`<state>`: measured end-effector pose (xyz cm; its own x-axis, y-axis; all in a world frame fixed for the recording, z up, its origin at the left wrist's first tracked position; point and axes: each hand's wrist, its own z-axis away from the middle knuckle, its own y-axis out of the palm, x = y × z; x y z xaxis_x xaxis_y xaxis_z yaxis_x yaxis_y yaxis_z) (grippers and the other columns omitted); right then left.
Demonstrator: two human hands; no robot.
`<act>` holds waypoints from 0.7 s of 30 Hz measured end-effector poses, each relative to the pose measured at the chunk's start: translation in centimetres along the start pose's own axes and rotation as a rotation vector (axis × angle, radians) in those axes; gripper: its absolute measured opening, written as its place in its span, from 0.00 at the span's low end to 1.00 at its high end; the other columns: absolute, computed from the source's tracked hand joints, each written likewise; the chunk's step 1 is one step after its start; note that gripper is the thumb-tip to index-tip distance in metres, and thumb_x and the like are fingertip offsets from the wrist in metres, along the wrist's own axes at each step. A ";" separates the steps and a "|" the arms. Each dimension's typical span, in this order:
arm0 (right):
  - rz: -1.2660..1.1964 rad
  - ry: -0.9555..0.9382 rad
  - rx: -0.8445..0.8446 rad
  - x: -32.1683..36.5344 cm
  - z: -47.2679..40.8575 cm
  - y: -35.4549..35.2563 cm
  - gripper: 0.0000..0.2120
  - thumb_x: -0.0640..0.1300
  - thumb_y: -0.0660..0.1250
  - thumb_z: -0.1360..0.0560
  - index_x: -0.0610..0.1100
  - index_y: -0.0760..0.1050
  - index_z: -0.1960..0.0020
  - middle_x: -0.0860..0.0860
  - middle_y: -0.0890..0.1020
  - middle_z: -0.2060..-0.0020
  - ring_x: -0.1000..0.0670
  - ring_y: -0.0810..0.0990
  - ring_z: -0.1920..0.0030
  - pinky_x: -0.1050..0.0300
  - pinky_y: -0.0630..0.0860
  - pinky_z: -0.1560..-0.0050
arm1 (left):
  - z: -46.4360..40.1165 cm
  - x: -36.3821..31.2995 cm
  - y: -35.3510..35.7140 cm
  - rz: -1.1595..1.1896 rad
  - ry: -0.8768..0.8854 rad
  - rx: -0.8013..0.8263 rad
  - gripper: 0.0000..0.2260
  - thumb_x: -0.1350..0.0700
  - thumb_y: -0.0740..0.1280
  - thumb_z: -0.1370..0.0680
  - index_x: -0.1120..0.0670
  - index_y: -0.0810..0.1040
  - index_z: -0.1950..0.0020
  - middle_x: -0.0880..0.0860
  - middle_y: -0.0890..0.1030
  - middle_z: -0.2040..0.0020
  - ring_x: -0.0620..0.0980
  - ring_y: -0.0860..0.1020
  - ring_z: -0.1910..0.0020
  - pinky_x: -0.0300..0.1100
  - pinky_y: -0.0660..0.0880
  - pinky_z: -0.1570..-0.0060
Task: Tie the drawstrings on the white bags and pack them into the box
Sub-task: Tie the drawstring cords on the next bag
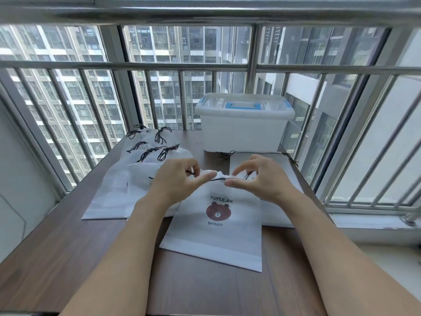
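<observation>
Nearest, 1 white bag (218, 224) lies flat on the bench (57, 258), steady for tying. Left hand (175, 179) and right hand (262, 176) each pinch its black drawstring (222, 178) taut. Lidded box (243, 124) waits behind.

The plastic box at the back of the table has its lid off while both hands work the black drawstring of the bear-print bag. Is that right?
Not quite. The head view shows the plastic box with its lid on, blue handle on top. The rest holds: it is at the back of the table, and the left hand and right hand work the black drawstring of the bear-print bag.
</observation>
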<state>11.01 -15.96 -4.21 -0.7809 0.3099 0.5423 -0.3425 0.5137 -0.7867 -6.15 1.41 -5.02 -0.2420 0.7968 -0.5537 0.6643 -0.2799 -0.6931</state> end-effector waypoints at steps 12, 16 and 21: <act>-0.137 -0.057 0.167 -0.5 -0.7 1.9 0.10 0.49 0.68 0.20 0.54 0.78 0.61 0.61 0.77 0.66 0.62 0.73 0.64 0.60 0.67 0.60 | 0.6 -2.9 2.0 0.252 0.102 0.128 0.10 0.52 0.72 0.23 0.49 0.83 0.65 0.42 0.79 0.52 0.37 0.74 0.49 0.27 0.65 0.50; -0.411 -0.004 0.321 0.1 -0.3 1.8 0.16 0.48 0.65 0.25 0.54 0.71 0.71 0.55 0.66 0.71 0.51 0.63 0.67 0.52 0.58 0.63 | 0.5 -3.4 2.0 0.602 0.023 0.259 0.11 0.52 0.69 0.20 0.56 0.85 0.59 0.51 0.85 0.59 0.50 0.75 0.67 0.37 0.70 0.59; -0.482 0.035 0.306 0.3 -0.3 1.3 0.23 0.60 0.62 0.25 0.40 0.68 0.65 0.47 0.63 0.63 0.40 0.61 0.62 0.48 0.58 0.57 | 0.5 -3.7 1.1 0.803 -0.049 0.267 0.13 0.57 0.62 0.17 0.60 0.82 0.55 0.55 0.85 0.58 0.47 0.72 0.68 0.33 0.70 0.64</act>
<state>10.47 -14.98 -4.97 -0.4833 0.1267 0.8662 -0.7952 0.3503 -0.4949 -4.84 -2.12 -3.97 0.1978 0.2799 -0.9394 0.4598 -0.8729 -0.1633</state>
